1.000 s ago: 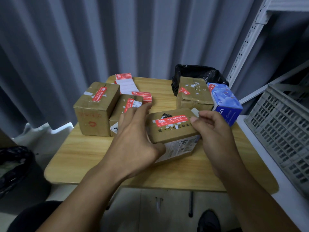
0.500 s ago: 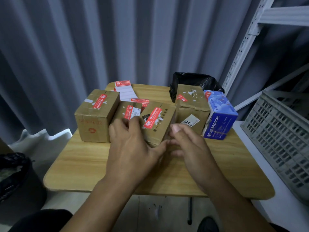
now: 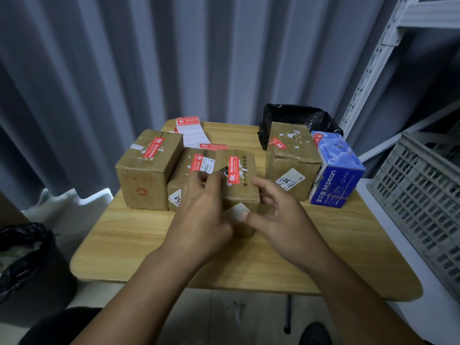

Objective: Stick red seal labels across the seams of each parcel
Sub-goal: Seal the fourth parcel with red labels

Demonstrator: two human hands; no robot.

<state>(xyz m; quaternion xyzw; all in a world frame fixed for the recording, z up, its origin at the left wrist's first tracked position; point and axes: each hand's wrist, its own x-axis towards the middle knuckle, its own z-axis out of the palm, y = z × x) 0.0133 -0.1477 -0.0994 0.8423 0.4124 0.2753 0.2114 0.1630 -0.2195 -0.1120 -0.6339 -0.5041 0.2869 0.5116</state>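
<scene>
A small brown parcel (image 3: 240, 192) stands mid-table with a red seal label (image 3: 234, 170) running along its top. My left hand (image 3: 201, 217) grips its left side, fingers curled over the top edge. My right hand (image 3: 283, 222) holds its near right corner, thumb on a white sticker on the front face, index finger at the right edge. Three more parcels carry red labels: a big box (image 3: 149, 175) at the left, a lower one (image 3: 186, 170) beside it, and a box (image 3: 291, 163) to the right.
A stack of red seal labels (image 3: 191, 131) lies at the back of the wooden table (image 3: 149, 242). A blue tissue pack (image 3: 336, 173) and a black bag (image 3: 293, 115) sit at the right rear. A grey crate (image 3: 423, 195) stands right, a black bin (image 3: 22, 257) left.
The small parcel has been turned and moved away from me into the row between the other parcels. Both hands stayed on it and moved with it.
</scene>
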